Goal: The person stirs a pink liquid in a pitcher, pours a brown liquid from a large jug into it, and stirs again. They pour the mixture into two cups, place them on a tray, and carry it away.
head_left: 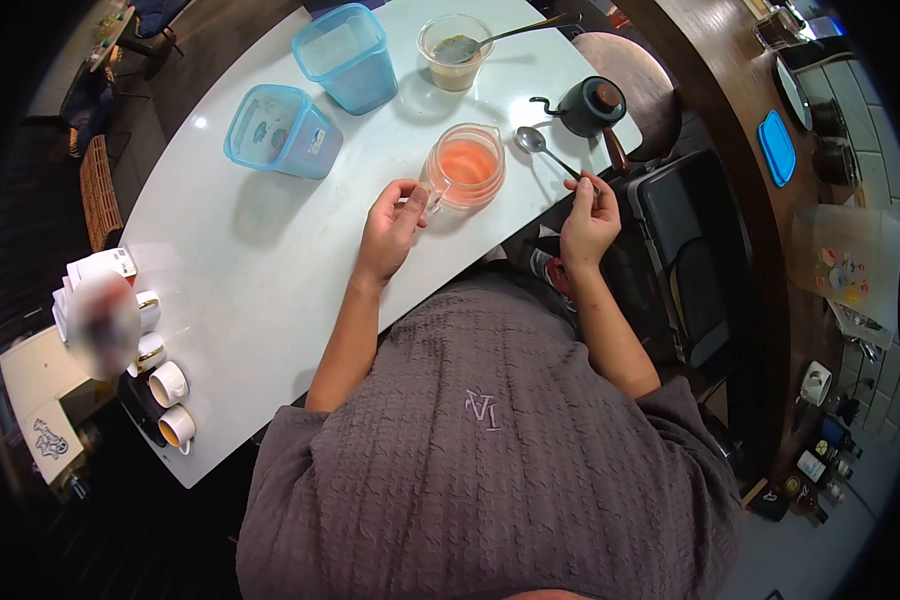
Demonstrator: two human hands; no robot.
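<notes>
My left hand (397, 228) is closed on the handle of a glass jug (467, 172) that stands upright on the white table and holds a pinkish-orange liquid. Between the fingers of my right hand (588, 222) is the handle of a metal spoon (533, 140), its bowl held over the table to the right of the jug. Behind the jug is a clear plastic cup (453, 72) with brownish contents and a second spoon (515, 34) resting in it. A small black kettle (591, 106) with a thin spout and brown handle stands near the table's right corner.
Two translucent blue containers (342, 60) stand on the far side of the white table (260, 320). White cups (168, 384) line the left end. To the right are a dark chair (682, 250) and a wooden counter (730, 90) with a blue lid (776, 148).
</notes>
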